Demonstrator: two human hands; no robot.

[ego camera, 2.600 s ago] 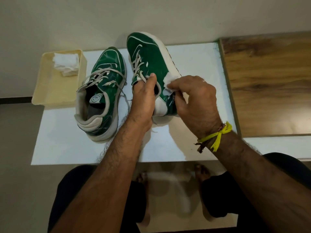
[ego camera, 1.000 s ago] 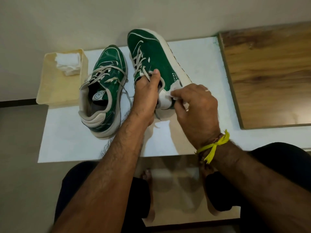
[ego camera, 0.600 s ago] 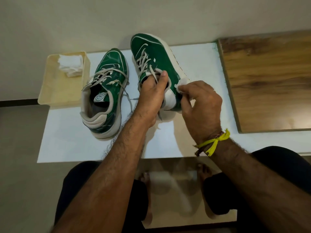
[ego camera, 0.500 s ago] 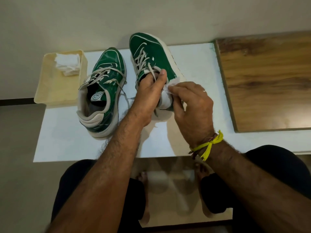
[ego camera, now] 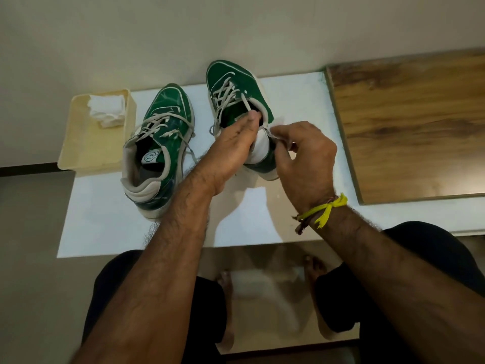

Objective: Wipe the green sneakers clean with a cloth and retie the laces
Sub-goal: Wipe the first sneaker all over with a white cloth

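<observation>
Tabletop (ego camera: 110,227): both hands (ego camera: 305,156) grip right sneaker (ego camera: 236,82).

the left hand (ego camera: 231,151) covers the heel opening of the right sneaker (ego camera: 236,93), so the fingers inside cannot be seen. the right hand (ego camera: 304,158) hides most of the cloth (ego camera: 275,122); only a small pale edge shows past the fingertips. the round label inside the left sneaker (ego camera: 162,143) is too small to read. the wooden board (ego camera: 409,122) is cut off at the right edge. both forearms run out of the bottom edge. the bare feet under the white table (ego camera: 110,232) are blurred.
</observation>
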